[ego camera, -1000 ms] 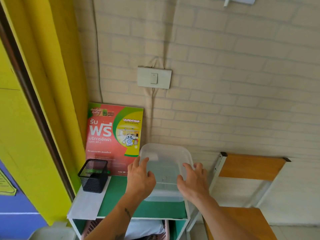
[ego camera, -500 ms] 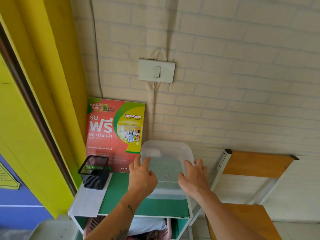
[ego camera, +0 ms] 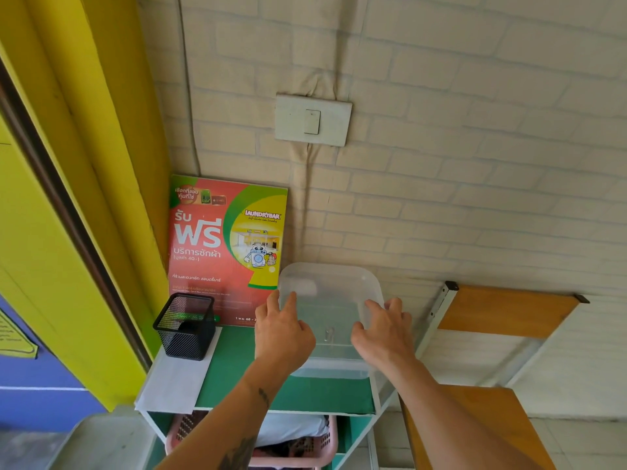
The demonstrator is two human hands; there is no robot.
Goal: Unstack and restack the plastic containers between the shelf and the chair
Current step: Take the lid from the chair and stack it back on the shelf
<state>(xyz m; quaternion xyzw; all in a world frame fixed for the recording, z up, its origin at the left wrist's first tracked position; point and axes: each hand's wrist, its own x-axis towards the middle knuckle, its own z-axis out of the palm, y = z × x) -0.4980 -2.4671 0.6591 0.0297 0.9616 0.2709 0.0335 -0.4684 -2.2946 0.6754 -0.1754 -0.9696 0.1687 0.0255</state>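
Note:
A clear plastic container [ego camera: 330,300] stands on the right end of the green shelf top [ego camera: 237,368], close to the brick wall. It looks like more than one nested tub, but I cannot tell how many. My left hand [ego camera: 281,330] grips its left side, fingers over the rim. My right hand [ego camera: 383,330] grips its right side the same way. The wooden chair [ego camera: 502,310] is just right of the shelf, its seat [ego camera: 475,422] low at the right.
A black mesh pen cup [ego camera: 185,329] stands on a white sheet at the shelf's left end. A red laundry poster [ego camera: 217,252] leans on the wall behind it. A pink basket [ego camera: 305,449] fills the shelf below. A yellow door frame [ego camera: 84,198] is on the left.
Both hands stay on the container's sides and it stays on the shelf top. Only my view has shifted a little upward.

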